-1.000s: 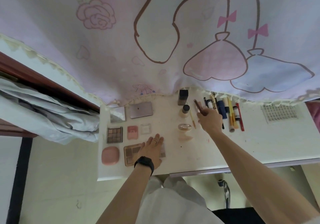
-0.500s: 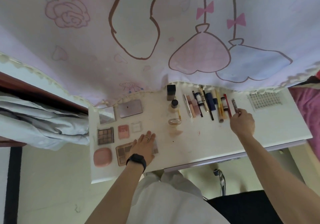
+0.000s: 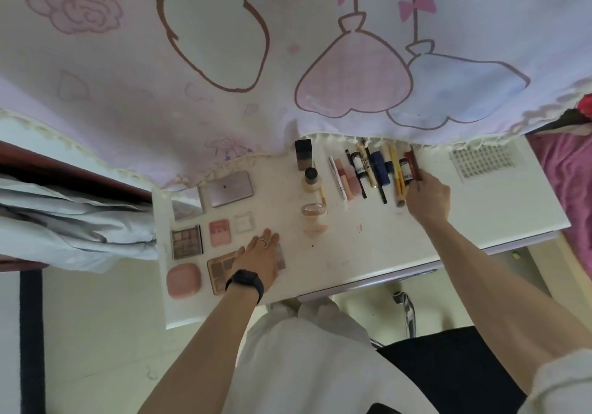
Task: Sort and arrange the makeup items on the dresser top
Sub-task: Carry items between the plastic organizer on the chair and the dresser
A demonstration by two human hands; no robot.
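Left hand [image 3: 259,258] flat, right hand [image 3: 427,194] perhaps curled.

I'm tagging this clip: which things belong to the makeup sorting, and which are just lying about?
Job: pencil row, red pencil pinched by right hand, bottles, eyeshadow palette under left hand, pink compact.
Bystanders: curtain, vent grille, grey cloth.

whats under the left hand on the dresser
An eyeshadow palette lies under the left hand, which rests flat on it. Brown pans show at its left end; the hand covers its middle.
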